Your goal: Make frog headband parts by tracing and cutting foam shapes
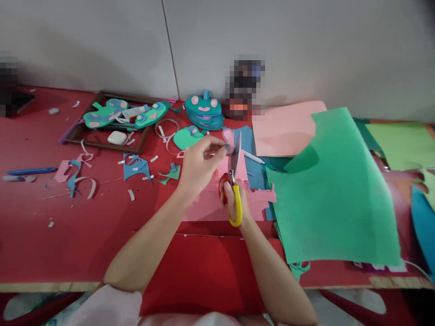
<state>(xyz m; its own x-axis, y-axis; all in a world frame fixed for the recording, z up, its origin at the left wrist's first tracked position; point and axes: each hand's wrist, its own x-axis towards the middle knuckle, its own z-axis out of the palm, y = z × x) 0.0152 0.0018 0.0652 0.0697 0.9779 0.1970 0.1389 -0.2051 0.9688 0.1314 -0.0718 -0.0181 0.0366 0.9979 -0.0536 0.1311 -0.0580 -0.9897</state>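
Note:
My left hand (pixel 204 160) pinches a small pink cut-out piece (pixel 229 137) between thumb and fingers. My right hand (pixel 234 197) grips scissors (pixel 237 199) with a yellow and red handle, their blades pointing up beside the pink piece. Whether the blades touch it I cannot tell. Below both hands lie pink sheets (pixel 217 210) with cut edges, partly over a blue sheet (pixel 253 140). A green heart-shaped piece (pixel 186 138) is just beyond my left hand. Behind it sits a stack of teal frog-like faces (pixel 204 111) with pink eyes.
A brown frame-like tray (pixel 102 146) holds two more decorated green pieces and a white case (pixel 117 137). Blue and pink scraps (pixel 136 167) and a blue pen (pixel 32 171) lie to the left. A large green sheet (pixel 340 199) and a pale pink sheet (pixel 285 131) lie to the right.

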